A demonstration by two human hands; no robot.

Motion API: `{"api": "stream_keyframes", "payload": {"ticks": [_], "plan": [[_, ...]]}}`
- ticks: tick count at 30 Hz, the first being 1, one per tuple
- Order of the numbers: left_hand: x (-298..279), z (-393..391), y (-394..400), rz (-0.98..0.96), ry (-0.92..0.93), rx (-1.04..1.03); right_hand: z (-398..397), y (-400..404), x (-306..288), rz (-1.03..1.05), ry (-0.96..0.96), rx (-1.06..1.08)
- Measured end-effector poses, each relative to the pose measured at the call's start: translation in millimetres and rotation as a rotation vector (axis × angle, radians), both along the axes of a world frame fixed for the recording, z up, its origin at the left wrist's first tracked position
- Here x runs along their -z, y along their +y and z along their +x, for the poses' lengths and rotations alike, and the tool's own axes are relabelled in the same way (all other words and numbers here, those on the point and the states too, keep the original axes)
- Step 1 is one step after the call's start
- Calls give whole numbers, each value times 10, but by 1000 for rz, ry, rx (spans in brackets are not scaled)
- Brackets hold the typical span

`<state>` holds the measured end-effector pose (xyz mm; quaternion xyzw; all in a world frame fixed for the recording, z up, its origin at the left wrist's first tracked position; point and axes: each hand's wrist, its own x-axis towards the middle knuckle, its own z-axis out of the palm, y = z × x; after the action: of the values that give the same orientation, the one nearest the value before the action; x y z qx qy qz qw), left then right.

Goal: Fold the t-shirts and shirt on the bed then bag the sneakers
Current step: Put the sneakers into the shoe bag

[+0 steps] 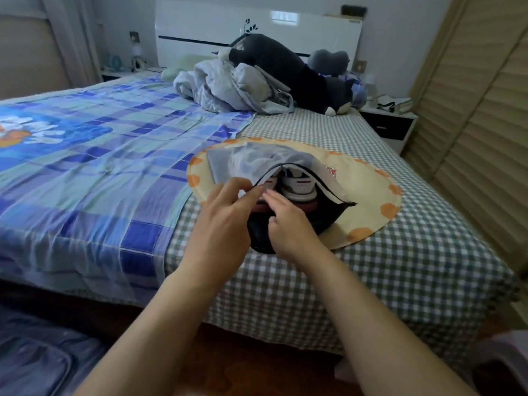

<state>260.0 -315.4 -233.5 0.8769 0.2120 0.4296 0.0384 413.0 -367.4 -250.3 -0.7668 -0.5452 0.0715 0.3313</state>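
A cream bag (368, 195) with orange dots lies on the checked sheet near the bed's front edge, its zipped mouth facing me and gaping open. White sneakers (297, 187) with dark red soles sit inside the opening, heels toward me. My left hand (225, 215) pinches the upper zip edge of the bag at its left side and lifts it. My right hand (285, 221) is at the mouth, fingers curled against the lower edge by the sneaker soles; whether it grips anything there I cannot tell. A heap of pale grey clothes (228, 87) lies at the head of the bed.
A blue patchwork cover (94, 155) spreads over the bed's left half. A dark plush cat (300, 72) lies by the white headboard (257, 24). A nightstand (391, 121) stands at the right, slatted wardrobe doors (471, 124) beyond it. Wooden floor lies below the bed edge.
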Motion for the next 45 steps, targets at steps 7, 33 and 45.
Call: {"api": "stream_keyframes", "payload": {"ticks": [7, 33, 45], "plan": [[33, -118, 63, -40, -49, -43, -11, -283, -173, 341, -20, 368], [41, 1009, -336, -296, 617, 31, 699, -1100, -271, 309, 1246, 397], [-74, 1085, -1278, -1815, -144, 150, 692, -1154, -294, 76, 1460, 363]]}}
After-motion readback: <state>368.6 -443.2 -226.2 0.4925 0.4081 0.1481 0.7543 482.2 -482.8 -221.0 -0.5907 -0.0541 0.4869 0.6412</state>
